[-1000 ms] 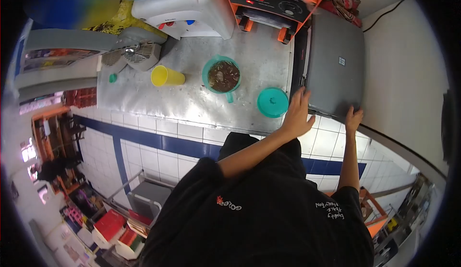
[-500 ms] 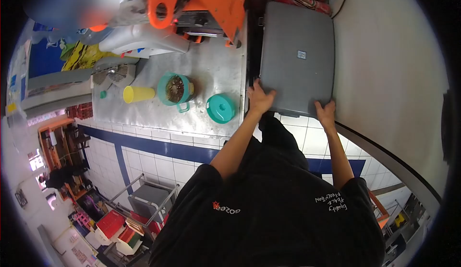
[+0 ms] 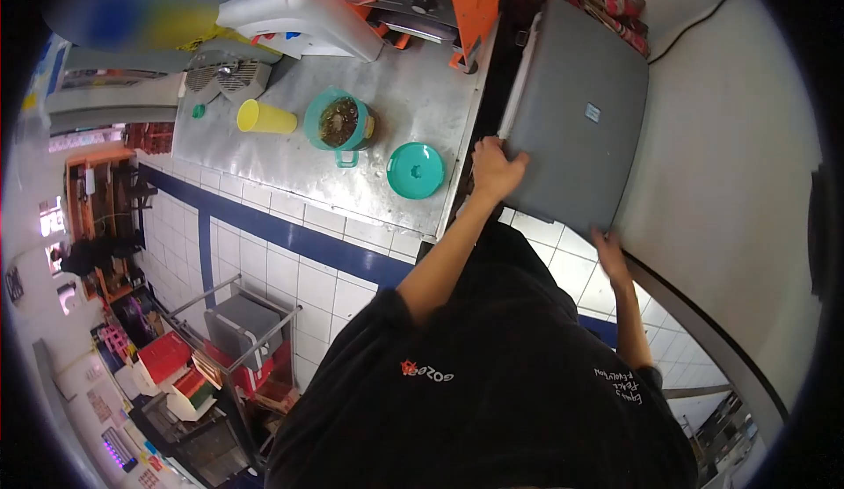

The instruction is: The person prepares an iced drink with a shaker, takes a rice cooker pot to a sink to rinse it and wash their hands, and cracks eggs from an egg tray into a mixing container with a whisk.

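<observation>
The gray cover (image 3: pixel 580 106) sits right of the desk (image 3: pixel 352 197). The left hand (image 3: pixel 498 175) curls its grip over the near left edge, thumb on top; the right hand (image 3: pixel 612 259) is at the near right corner, its hold unclear. Even support should prevent twisting.

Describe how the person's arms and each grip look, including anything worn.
The left grip and right grip are ungloved. Black sleeves leave both forearms bare, with no bracelet visible. The black shirt carries white lettering and a red mark.
</observation>
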